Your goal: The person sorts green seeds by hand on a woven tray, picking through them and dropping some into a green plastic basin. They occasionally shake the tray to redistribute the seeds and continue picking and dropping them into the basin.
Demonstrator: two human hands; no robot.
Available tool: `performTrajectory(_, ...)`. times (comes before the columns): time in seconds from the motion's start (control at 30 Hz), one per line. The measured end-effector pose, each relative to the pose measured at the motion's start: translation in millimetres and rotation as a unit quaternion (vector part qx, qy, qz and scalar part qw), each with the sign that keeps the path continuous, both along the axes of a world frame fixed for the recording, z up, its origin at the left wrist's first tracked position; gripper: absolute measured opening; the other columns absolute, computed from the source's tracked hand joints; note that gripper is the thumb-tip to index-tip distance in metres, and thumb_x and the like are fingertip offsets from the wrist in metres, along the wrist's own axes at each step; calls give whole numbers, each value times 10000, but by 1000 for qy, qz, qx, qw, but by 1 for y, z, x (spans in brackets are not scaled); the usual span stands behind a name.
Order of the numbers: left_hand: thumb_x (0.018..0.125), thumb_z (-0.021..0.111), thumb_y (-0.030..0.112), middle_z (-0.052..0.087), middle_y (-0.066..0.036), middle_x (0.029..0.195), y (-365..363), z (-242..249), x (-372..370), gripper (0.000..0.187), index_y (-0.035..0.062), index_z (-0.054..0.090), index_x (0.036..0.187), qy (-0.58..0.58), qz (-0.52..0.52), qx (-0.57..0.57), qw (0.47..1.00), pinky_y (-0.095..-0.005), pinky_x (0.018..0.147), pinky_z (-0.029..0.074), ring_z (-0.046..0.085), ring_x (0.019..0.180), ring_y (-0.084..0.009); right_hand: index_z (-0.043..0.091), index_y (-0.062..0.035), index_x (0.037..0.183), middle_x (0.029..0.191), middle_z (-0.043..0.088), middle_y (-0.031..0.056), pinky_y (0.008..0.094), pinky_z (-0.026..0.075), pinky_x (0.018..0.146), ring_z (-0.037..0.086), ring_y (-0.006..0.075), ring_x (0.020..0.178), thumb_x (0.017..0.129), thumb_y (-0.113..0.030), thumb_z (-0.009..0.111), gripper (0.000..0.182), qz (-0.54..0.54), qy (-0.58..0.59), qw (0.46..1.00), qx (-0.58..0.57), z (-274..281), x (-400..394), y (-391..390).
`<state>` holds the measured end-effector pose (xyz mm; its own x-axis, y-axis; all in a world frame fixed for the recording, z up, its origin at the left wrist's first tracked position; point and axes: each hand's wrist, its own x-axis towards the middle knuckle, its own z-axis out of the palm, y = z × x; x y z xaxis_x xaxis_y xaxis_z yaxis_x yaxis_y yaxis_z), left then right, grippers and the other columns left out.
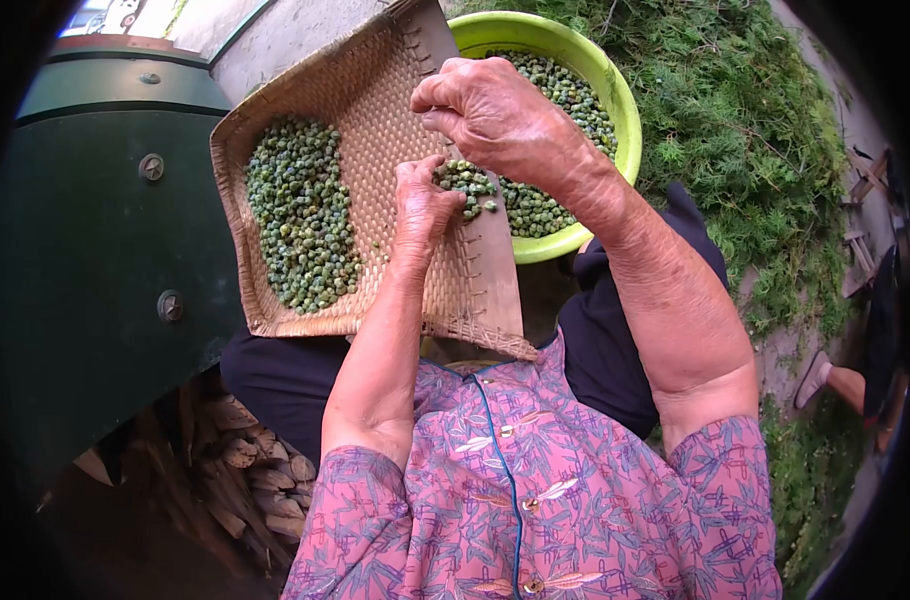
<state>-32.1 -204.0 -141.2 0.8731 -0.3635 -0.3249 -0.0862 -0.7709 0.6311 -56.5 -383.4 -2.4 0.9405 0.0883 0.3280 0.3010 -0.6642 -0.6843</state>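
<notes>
A woven tray [405, 75] lies tilted over my lap, its flat edge strip overlapping the lime-green basin [630, 130]. A large heap of green berries [300, 215] rests on the tray's left side. My left hand [427, 200] is at the tray's right part, fingers curled beside a smaller pile of green berries [465, 180] near the edge strip. Above that pile, my right hand [495, 110] is raised with thumb and fingers pinched together; what it holds, if anything, is hidden. More green berries [565, 95] fill the basin.
Cut green foliage [725, 130] covers the ground at the right. A dark green metal surface [85, 220] stands at the left, with split firewood [255, 470] below it. Another person's foot and lower leg [825, 382] show at the far right.
</notes>
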Motion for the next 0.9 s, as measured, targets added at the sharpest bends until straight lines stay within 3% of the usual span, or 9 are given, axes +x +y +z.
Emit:
performTrajectory(0.1,555,775,49,505,-138,989,2,-14,0,603,28,603,1133,-75,53,-68,993,-319,771,506,590,810,-223,662,-24,929,835,623,149,381,501,710,628,314,786,794,-154,642,189,-6,5,1000,7,0,-1,-3)
performTrajectory(0.17,545,796,61,516,-139,987,9,-13,4,603,19,611,1118,39,92,-89,991,-320,787,503,591,814,-236,663,-25,929,832,624,148,380,502,711,628,314,783,795,-154,641,188,-7,-4,1000,13,-1,-1,-2)
performTrajectory(0.33,544,799,64,531,-146,998,8,-4,7,585,13,620,1099,105,91,-118,983,-318,787,506,590,840,-241,666,-28,928,835,626,148,381,503,712,628,316,781,794,-153,641,185,-9,6,1000,11,0,-1,-2)
performTrajectory(0.4,564,771,45,541,-154,1016,1,2,3,566,16,615,1107,30,61,-45,997,-326,797,502,594,863,-248,666,-29,927,836,626,149,382,503,712,628,317,781,794,-154,641,184,-8,9,1000,12,0,0,-1)
performTrajectory(0.5,582,732,18,547,-165,1029,1,-7,2,552,19,607,1119,7,64,-30,997,-330,803,501,599,872,-261,664,-27,927,838,626,149,381,503,712,629,316,782,792,-150,641,184,-9,-1,1000,4,-1,0,-2)
performTrajectory(0.63,587,710,-1,569,-162,974,-1,-19,8,547,28,603,1122,-5,39,-74,996,-333,794,504,606,835,-269,662,-25,930,838,625,151,380,502,713,628,317,785,785,-140,642,186,-5,3,1000,12,0,-1,-2)
performTrajectory(0.83,606,686,-1,610,-170,894,-36,28,2,452,19,604,1051,2,-12,-36,999,-379,773,501,611,826,-276,661,-25,929,832,622,150,380,500,719,626,317,791,779,-138,644,188,-3,-3,1000,-2,-1,2,-2)
performTrajectory(0.87,614,698,26,614,-171,928,-35,-8,9,445,13,600,1049,-50,-13,-115,992,-381,786,498,608,848,-287,660,-26,928,830,621,150,381,500,720,625,318,791,780,-142,645,189,-3,0,1000,-2,-2,2,-3)
performTrajectory(0.9,614,698,26,614,-171,928,-40,-4,6,445,13,600,1049,-49,-14,-116,992,-381,786,498,608,848,-287,660,-26,928,830,621,150,381,500,720,625,318,791,780,-142,645,189,-3,1,1000,-2,-2,1,-3)
